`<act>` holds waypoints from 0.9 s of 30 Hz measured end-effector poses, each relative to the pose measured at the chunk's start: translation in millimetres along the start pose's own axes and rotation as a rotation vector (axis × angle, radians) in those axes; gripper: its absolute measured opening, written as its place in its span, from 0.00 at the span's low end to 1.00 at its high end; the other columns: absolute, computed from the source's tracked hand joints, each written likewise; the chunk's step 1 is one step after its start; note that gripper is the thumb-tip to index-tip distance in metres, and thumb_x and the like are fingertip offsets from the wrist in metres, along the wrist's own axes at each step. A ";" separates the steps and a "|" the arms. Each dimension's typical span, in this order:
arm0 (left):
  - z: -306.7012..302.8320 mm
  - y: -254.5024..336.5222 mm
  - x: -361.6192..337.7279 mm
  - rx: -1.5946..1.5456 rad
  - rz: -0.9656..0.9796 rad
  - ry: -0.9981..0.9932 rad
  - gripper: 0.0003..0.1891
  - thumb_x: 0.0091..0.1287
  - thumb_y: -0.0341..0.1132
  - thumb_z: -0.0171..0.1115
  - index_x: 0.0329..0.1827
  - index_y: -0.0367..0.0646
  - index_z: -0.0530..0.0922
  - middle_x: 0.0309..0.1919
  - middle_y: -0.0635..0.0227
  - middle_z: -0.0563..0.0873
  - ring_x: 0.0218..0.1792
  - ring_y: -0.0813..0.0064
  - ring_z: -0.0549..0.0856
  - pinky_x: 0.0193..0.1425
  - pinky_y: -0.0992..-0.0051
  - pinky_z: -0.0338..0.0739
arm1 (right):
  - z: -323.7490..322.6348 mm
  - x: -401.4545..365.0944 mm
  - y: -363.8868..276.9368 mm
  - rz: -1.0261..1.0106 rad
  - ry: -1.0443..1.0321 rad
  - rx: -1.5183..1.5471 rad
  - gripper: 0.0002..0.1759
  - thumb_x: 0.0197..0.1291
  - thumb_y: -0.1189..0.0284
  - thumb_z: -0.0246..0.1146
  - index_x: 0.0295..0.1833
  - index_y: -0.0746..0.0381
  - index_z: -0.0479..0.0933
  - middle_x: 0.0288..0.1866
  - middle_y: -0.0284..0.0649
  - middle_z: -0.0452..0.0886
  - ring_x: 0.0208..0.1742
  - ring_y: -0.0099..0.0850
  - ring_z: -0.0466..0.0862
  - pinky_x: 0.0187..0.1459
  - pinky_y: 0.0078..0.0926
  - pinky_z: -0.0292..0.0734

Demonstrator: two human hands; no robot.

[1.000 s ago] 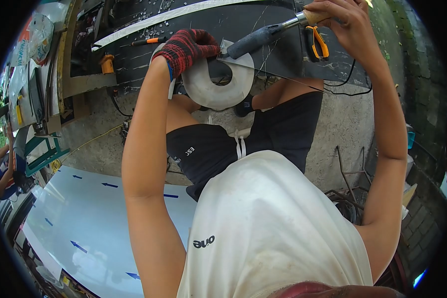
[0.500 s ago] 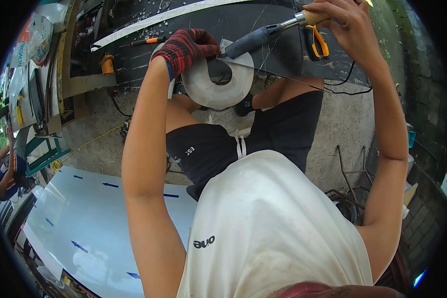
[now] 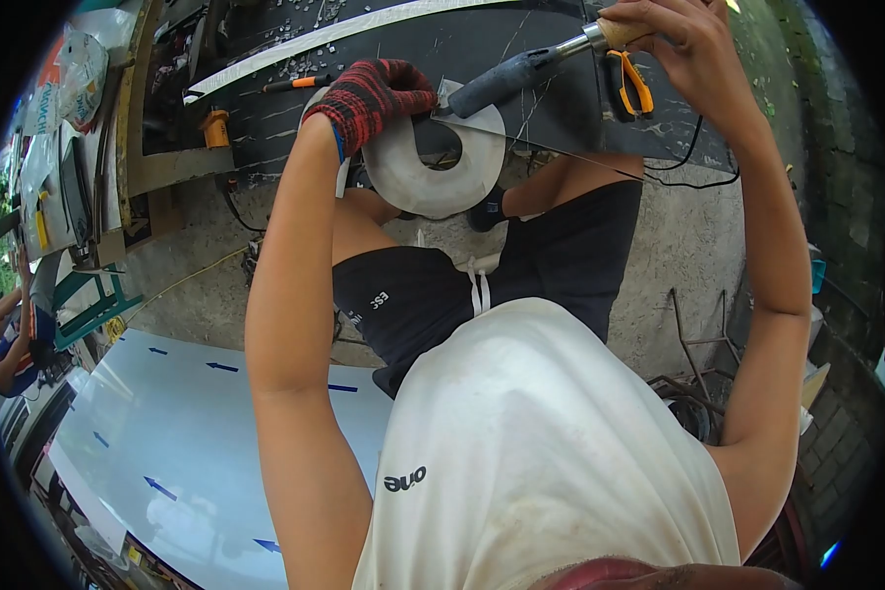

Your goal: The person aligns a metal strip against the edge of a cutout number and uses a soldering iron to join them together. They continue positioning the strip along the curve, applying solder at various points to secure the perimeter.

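Observation:
My left hand (image 3: 379,101), in a red and black knitted glove, has its fingers closed at the edge of a translucent plate (image 3: 467,177) with a curved cutout. What those fingertips pinch is too small to make out. My bare right hand (image 3: 677,34) grips the wooden handle of a soldering-iron-like tool (image 3: 506,81) with a thick dark sleeve. The tool slants down to the left, its tip close to my gloved fingertips. A pointed clear piece lies beneath the tip.
Orange-handled pliers (image 3: 629,86) and an orange cutter (image 3: 297,85) lie on the black marbled table (image 3: 265,128). A long white strip (image 3: 344,37) crosses it near small clear fragments. A black cable hangs at right. Another person (image 3: 15,344) is at far left, beyond a blue-white sheet (image 3: 206,433).
The whole view has shifted very slightly. Both hands and the tool keep the same positions relative to the plate.

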State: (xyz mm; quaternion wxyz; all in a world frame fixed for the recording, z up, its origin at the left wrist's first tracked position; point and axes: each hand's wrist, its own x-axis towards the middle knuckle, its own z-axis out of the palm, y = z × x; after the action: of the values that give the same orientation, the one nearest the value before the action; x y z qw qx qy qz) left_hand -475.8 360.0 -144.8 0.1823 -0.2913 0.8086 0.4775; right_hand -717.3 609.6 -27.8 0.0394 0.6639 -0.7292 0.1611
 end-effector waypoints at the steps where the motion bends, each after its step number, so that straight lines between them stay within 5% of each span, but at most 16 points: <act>1: 0.1 0.0 0.2 0.006 -0.006 0.004 0.14 0.67 0.44 0.76 0.51 0.49 0.91 0.44 0.69 0.93 0.47 0.75 0.87 0.60 0.67 0.80 | 1.9 -0.3 1.8 -0.001 0.000 0.001 0.20 0.53 0.87 0.61 0.45 0.58 0.91 0.42 0.36 0.87 0.48 0.34 0.81 0.60 0.37 0.63; 9: -0.5 2.5 -1.4 0.016 -0.020 0.004 0.14 0.67 0.43 0.76 0.52 0.49 0.90 0.45 0.67 0.93 0.47 0.74 0.88 0.60 0.67 0.80 | -2.7 2.6 -1.7 0.030 -0.007 0.060 0.24 0.46 0.90 0.60 0.44 0.59 0.91 0.42 0.36 0.88 0.47 0.33 0.81 0.58 0.35 0.63; 27: 1.6 -5.3 2.9 -0.028 0.006 0.017 0.14 0.64 0.43 0.78 0.50 0.51 0.91 0.44 0.66 0.93 0.46 0.69 0.89 0.57 0.63 0.83 | -1.0 1.9 2.9 -0.002 0.002 0.025 0.22 0.47 0.90 0.62 0.44 0.59 0.91 0.41 0.36 0.88 0.46 0.32 0.81 0.56 0.35 0.62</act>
State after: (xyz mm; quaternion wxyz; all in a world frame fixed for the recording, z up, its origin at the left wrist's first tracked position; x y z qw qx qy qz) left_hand -474.6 358.6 -150.7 0.1699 -0.2953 0.8043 0.4869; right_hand -720.5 608.3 -26.9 0.0323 0.6648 -0.7265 0.1708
